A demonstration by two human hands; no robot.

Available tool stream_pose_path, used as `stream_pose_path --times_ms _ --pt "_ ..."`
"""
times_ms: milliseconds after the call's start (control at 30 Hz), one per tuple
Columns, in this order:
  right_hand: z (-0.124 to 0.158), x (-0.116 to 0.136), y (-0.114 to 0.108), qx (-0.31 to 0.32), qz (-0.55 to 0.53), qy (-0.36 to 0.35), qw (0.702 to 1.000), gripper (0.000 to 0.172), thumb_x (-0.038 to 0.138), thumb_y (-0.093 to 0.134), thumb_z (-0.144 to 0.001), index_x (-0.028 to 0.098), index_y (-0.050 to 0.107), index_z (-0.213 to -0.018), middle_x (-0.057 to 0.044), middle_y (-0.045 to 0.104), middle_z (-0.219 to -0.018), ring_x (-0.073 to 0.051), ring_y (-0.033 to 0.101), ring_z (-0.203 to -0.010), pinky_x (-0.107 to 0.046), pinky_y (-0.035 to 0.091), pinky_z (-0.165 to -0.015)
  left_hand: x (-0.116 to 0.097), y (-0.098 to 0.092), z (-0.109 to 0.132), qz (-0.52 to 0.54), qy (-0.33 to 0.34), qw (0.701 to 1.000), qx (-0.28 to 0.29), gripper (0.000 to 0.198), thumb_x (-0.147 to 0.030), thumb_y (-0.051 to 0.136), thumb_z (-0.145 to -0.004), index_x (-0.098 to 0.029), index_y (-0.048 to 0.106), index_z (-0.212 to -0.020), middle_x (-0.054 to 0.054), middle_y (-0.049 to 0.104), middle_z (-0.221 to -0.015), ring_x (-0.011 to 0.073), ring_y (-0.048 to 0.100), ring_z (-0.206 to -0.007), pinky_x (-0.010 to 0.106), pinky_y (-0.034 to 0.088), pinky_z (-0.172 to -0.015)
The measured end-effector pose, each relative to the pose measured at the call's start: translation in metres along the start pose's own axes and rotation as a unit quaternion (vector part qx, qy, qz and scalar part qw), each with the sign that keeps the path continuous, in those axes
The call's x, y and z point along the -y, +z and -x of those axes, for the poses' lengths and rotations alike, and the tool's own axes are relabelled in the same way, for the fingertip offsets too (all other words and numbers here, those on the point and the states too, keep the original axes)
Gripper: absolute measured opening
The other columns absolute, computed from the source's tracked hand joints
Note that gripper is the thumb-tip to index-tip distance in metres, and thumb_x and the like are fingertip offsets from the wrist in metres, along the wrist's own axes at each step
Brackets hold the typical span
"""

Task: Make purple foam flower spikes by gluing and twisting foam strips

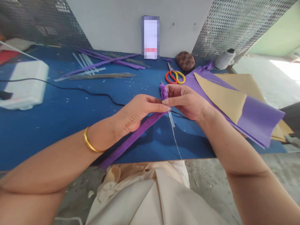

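Left grip pinches a purple crepe strip against a ruffled crepe tuft, and right grip pinches the tuft too, on a thin wire, above the blue counter. Soft, crinkled crepe could tear if pulled too hard, and the thin wire could bend under pressure. Red-and-yellow scissors lie beyond the hands.

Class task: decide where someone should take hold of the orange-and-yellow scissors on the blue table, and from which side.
Take the scissors by their orange and yellow finger loops, coming from above on the near side. The loops lie flat on the blue table, nearest the person, while the blades point away, so this approach should keep fingers clear of them.
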State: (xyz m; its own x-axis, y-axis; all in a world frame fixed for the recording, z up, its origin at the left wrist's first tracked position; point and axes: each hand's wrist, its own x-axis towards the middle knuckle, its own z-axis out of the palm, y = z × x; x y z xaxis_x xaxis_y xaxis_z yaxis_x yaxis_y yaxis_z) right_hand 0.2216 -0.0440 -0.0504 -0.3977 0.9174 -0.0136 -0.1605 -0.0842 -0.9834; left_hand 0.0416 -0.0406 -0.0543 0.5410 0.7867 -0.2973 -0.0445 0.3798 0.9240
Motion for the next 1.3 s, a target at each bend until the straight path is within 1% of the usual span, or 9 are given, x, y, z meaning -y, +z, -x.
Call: stream_pose_path --times_ms 100,167,300,433,600,733,800,1033,1300 --pt "0.0 -0.001 0.0 0.02 -0.012 0.008 1.0 0.018 0.016 0.075 -0.073 0.015 0.057 -0.076 0.005 0.052 -0.066 -0.007 0.049 -0.06 -0.02 0.039 -0.058 0.002 0.001 0.0 0.006 0.015 1.0 -0.006 0.013 -0.023 0.084 -0.062 -0.019 0.077 -0.072 0.001 0.074 -0.072 0.0117 0.065 -0.065 0.024 0.05 -0.071" --pt "-0.001 -0.002 0.0 0.029 -0.024 0.009 0.999 0.019 0.023 0.076 -0.077 0.015 0.059 -0.078 0.004 0.054 -0.066 -0.007 0.049 -0.06 -0.02 0.04 -0.058 0.002 0.002 0.0 0.011 0.023 1.0 -0.013 0.016 -0.025 0.084 -0.062 -0.018 0.078 -0.076 0.003 0.076 -0.078 0.014 0.067 -0.072 0.026 0.05 -0.077" --pt "-0.002 -0.002 -0.002 0.017 -0.045 0.003 0.999 0.025 0.039 0.069 -0.084 0.015 0.064 -0.082 0.001 0.059 -0.071 -0.009 0.055 -0.064 -0.022 0.047 -0.063 0.001 0.003 -0.001 0.025 0.017 0.999 -0.018 0.024 -0.028 0.085 -0.061 -0.016 0.078 -0.081 0.006 0.077 -0.084 0.0167 0.068 -0.076 0.029 0.051 -0.081" --pt "-0.003 -0.003 -0.005 0.026 -0.067 -0.002 0.997 0.021 0.03 0.074 -0.08 0.013 0.069 -0.093 -0.001 0.065 -0.079 -0.009 0.059 -0.069 -0.021 0.05 -0.067 -0.001 0.002 -0.001 0.047 0.015 0.999 -0.011 0.022 -0.025 0.084 -0.062 -0.017 0.078 -0.082 0.005 0.077 -0.082 0.0151 0.068 -0.074 0.028 0.052 -0.081" --pt "-0.004 -0.005 -0.01 0.052 -0.08 -0.003 0.995 0.029 0.028 0.077 -0.076 0.016 0.071 -0.101 -0.001 0.069 -0.088 -0.009 0.063 -0.074 -0.021 0.051 -0.072 -0.001 0.0 -0.002 0.062 0.017 0.998 -0.004 0.02 -0.022 0.084 -0.063 -0.016 0.078 -0.082 0.005 0.077 -0.086 0.0141 0.068 -0.081 0.024 0.051 -0.084" --pt "-0.005 -0.004 -0.013 0.083 -0.075 -0.019 0.994 0.037 0.024 0.081 -0.07 0.016 0.07 -0.104 -0.001 0.07 -0.092 -0.011 0.064 -0.08 -0.023 0.052 -0.077 -0.001 -0.001 -0.003 0.075 0.01 0.997 0.007 0.017 -0.019 0.084 -0.064 -0.016 0.078 -0.08 0.003 0.076 -0.081 0.0113 0.067 -0.077 0.021 0.051 -0.078" --pt "-0.006 -0.004 -0.013 0.092 -0.073 -0.026 0.993 0.035 0.021 0.081 -0.069 0.017 0.069 -0.101 -0.001 0.071 -0.09 -0.012 0.065 -0.081 -0.024 0.052 -0.077 0.0 -0.001 -0.003 0.08 0.004 0.997 0.014 0.017 -0.018 0.084 -0.063 -0.017 0.078 -0.079 0.002 0.075 -0.078 0.0105 0.066 -0.073 0.021 0.051 -0.075" --pt "-0.005 -0.002 -0.013 0.072 -0.052 -0.028 0.996 0.026 0.02 0.083 -0.067 0.015 0.066 -0.087 0.0 0.07 -0.082 -0.01 0.064 -0.071 -0.022 0.052 -0.07 -0.002 0.0 -0.001 0.065 -0.002 0.997 0.028 0.013 -0.021 0.084 -0.064 -0.018 0.077 -0.075 0.001 0.074 -0.076 0.0101 0.064 -0.071 0.021 0.051 -0.072" --pt "-0.003 0.002 -0.018 0.076 -0.069 -0.025 0.994 0.027 0.025 0.082 -0.069 0.013 0.068 -0.089 0.0 0.067 -0.078 -0.008 0.061 -0.065 -0.019 0.049 -0.062 -0.011 -0.002 0.002 0.03 -0.007 0.998 0.063 0.016 -0.031 0.081 -0.067 -0.017 0.078 -0.076 0.005 0.075 -0.079 0.0154 0.066 -0.074 0.027 0.052 -0.075"
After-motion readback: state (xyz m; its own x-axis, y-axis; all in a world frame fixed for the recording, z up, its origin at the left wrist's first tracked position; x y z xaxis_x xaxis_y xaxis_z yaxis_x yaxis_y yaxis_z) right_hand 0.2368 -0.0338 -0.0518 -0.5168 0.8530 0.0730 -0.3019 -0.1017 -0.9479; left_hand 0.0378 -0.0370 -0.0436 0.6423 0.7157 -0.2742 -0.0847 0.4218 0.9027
